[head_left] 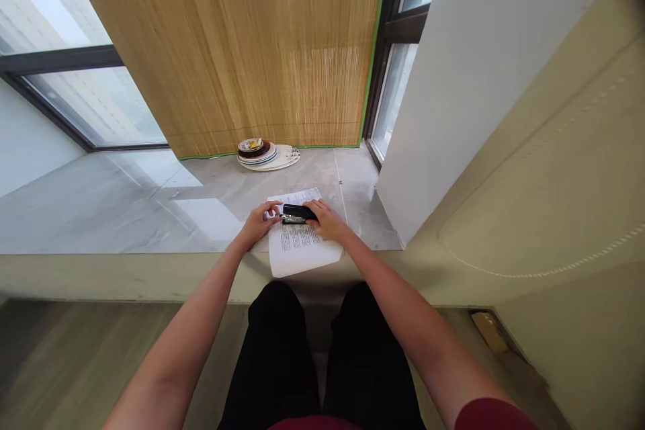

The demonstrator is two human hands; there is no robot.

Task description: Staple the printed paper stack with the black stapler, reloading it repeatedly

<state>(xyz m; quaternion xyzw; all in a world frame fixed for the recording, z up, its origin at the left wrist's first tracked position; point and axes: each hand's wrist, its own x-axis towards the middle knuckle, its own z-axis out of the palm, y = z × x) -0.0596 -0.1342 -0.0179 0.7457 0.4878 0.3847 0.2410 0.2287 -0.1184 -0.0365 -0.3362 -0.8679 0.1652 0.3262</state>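
Note:
A black stapler (295, 210) lies across printed sheets of paper (302, 256), its front end pointing left and a silvery metal strip showing between its upper and lower parts. My right hand (326, 220) is wrapped round the stapler's rear end. At the front end, my left hand (259, 222) has thumb and fingers curled together in a pinch. Whatever is between those fingertips, if anything, is too small to make out. The sheets rest on the grey sill, with their near edge hanging over its front.
A stack of plates (258, 156) stands at the back of the grey sill (222, 181), before a bamboo blind (242, 54). To the right a white wall (453, 80) juts out. My legs (272, 356) are just below the sill's front edge.

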